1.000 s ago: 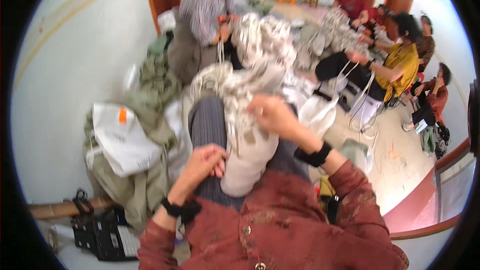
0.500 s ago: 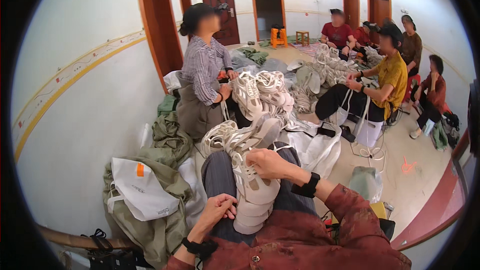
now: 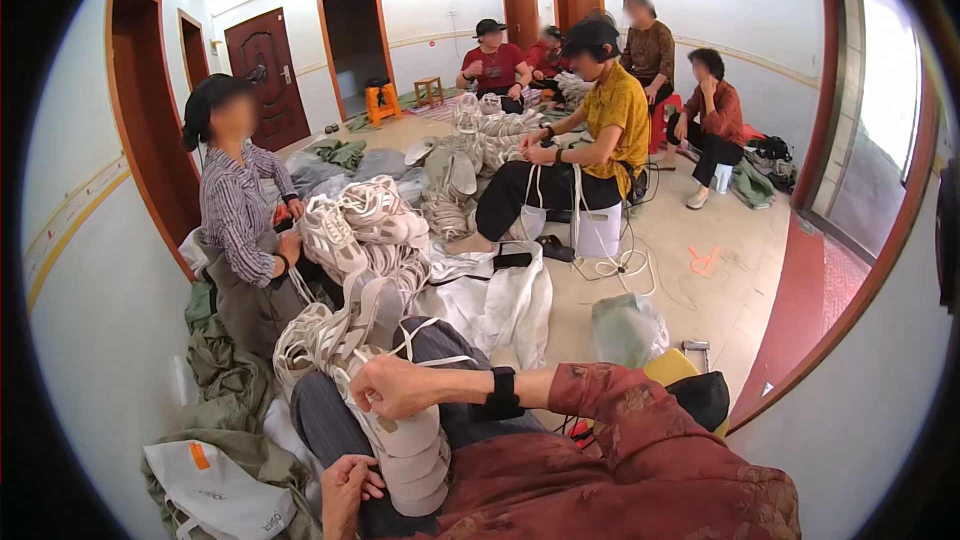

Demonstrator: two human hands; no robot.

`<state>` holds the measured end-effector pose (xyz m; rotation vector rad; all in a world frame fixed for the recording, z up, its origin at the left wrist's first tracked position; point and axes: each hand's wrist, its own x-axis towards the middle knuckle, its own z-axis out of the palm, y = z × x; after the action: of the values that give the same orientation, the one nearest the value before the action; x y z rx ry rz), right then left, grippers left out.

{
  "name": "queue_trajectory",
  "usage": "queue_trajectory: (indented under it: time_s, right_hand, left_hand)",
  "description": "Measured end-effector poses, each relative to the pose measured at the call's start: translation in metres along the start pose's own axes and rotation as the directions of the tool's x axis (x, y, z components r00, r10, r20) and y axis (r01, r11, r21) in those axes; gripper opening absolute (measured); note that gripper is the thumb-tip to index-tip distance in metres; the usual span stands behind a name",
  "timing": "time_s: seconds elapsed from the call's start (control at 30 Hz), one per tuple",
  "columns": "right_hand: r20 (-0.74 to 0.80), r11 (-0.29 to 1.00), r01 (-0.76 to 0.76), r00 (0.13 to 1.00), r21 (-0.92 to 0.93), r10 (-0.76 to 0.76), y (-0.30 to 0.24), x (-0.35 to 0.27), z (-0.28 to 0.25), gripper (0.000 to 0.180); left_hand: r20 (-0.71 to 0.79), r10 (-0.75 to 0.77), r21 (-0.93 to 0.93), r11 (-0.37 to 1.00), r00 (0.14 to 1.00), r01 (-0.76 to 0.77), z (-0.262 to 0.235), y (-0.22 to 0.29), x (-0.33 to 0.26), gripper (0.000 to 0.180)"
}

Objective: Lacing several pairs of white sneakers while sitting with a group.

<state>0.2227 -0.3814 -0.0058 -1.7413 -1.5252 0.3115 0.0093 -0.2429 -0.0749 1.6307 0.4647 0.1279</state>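
A stack of beige and white sneakers [image 3: 412, 455] lies lengthwise on my lap, soles and heels overlapping. My right hand [image 3: 392, 386] is over the lacing of the nearest sneaker, fingers pinched on what looks like its shoelace. A white lace end [image 3: 413, 335] sticks out beyond that hand. Close beside the heels, on my left thigh, rests my left hand [image 3: 348, 485] with its fingers curled; whether anything is inside them is hidden. Farther along, loose laces loop over more sneakers [image 3: 305, 340] by my left knee.
A person in a striped shirt [image 3: 235, 195] sits at the left beside heaped sneakers [image 3: 375, 215]. Another, in a yellow shirt [image 3: 615, 120], works with white laces. Behind them several people sit or stand. A white bag [image 3: 220, 490] lies at lower left; a plastic bag [image 3: 628, 328] lies right.
The view has swung to the right, so the room and my lap appear farther left. My right hand stays at the sneaker's lacing, its fingers turned more downward. My left hand remains curled beside the stack.
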Motion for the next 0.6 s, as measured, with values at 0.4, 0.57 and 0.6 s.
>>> queue_trajectory:
  time_s: [0.4, 0.57, 0.6]
  right_hand:
    - [-0.305, 0.883, 0.053, 0.927, -0.467, -0.217, -0.049, -0.078, -0.054, 0.006]
    - [-0.437, 0.749, -0.325, 0.898, -0.577, 0.053, -0.017, -0.108, -0.098, 0.011]
    - [-0.400, 0.758, -0.402, 0.894, -0.514, 0.202, -0.005, -0.114, -0.099, 0.015]
  left_hand:
    - [0.036, 0.006, 0.002, 1.000, 0.999, -0.006, 0.003, 0.007, -0.009, 0.024]
    - [0.055, -0.010, -0.013, 1.000, 0.998, 0.011, -0.002, -0.004, -0.008, 0.026]
    - [0.071, -0.023, -0.019, 1.000, 0.997, 0.024, -0.001, -0.001, -0.004, 0.026]
